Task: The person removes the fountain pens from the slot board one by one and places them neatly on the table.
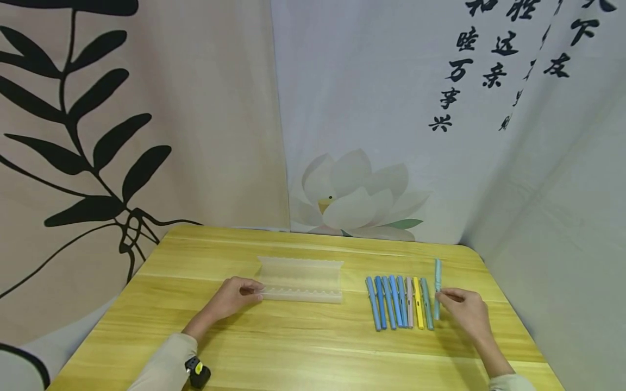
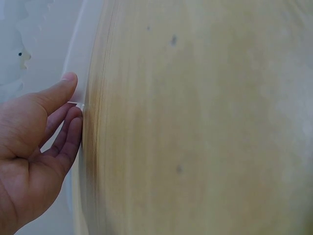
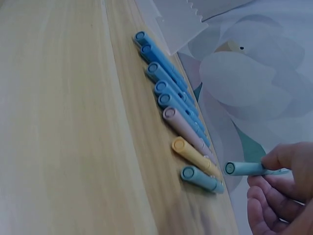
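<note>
My left hand [image 1: 236, 296] pinches the near left corner of an opened translucent plastic pen case [image 1: 300, 296]. In the left wrist view, the thumb of the left hand [image 2: 36, 132] lies over the case's edge [image 2: 80, 73] with the fingers beneath. The case's scalloped lid lies back, away from me. My right hand [image 1: 467, 310] pinches a pale teal pen [image 1: 437, 271] between thumb and fingers. The right wrist view shows that pen [image 3: 244, 169] apart from the row, its round end toward the camera. Left of it lie several pens: blue ones [image 1: 380, 301], a pink one [image 1: 409, 304], a yellow one [image 1: 418, 304] and a green one [image 1: 427, 304].
Everything rests on a wooden table [image 1: 293, 347] with rounded far corners. Behind it hangs a cloth [image 1: 371, 98] printed with a lotus, dark leaves and characters. A black device [image 1: 198, 373] is strapped to the left wrist.
</note>
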Demonstrator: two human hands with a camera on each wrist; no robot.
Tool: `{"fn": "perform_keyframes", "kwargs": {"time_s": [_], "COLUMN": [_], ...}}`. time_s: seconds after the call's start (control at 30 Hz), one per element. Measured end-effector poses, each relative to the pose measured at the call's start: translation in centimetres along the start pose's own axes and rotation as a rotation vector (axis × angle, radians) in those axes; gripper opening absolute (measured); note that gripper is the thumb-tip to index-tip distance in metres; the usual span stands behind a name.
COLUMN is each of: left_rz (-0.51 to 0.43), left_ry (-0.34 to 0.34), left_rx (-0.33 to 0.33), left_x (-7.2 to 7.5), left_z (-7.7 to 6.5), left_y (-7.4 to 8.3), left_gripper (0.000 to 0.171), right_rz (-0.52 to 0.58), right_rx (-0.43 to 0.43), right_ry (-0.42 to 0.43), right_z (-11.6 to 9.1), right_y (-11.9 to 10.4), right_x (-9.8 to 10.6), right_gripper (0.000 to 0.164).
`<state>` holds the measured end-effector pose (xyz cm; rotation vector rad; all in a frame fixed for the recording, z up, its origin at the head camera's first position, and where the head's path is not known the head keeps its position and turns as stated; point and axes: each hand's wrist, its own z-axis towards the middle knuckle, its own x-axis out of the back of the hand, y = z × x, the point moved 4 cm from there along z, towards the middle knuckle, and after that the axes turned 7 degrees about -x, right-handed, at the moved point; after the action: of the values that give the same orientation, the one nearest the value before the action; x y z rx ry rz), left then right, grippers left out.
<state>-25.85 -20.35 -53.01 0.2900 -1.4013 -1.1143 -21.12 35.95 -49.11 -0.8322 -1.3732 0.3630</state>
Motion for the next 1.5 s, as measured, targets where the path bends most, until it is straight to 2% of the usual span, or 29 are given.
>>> {"fn": "perform_keyframes", "kwargs": {"time_s": [0.23,0.5,1.27,1.5], "left_rz": [0.005,0.009,0.006,-0.006], "left_ry": [0.009,0.000,0.005,0.009], "left_rx": [0.007,0.018,0.029,0.026], "left_x": [-0.1,-0.3,-0.4,-0.3], "left_z": [-0.1,-0.1,-0.1,-0.1], "left_y": [0.0,-0.3,0.1,0.2], "left_gripper": [0.028,0.027,0.028,0.029], "right_rz": [-0.044,-0.082,-0.132,-0.105], "right_rx": [-0.052,-0.077,-0.065,-0.077], "right_ry": [-0.052,-0.070,-0.011,-0.029], "right_z": [0.2,0.2,0.5,0.1], "right_y": [1.2,2.2,2.9,2.6], "right_x": [0.3,0.0,-0.5,-0.1], "right_gripper": [0.051,0.045,0.032,0.039]}}
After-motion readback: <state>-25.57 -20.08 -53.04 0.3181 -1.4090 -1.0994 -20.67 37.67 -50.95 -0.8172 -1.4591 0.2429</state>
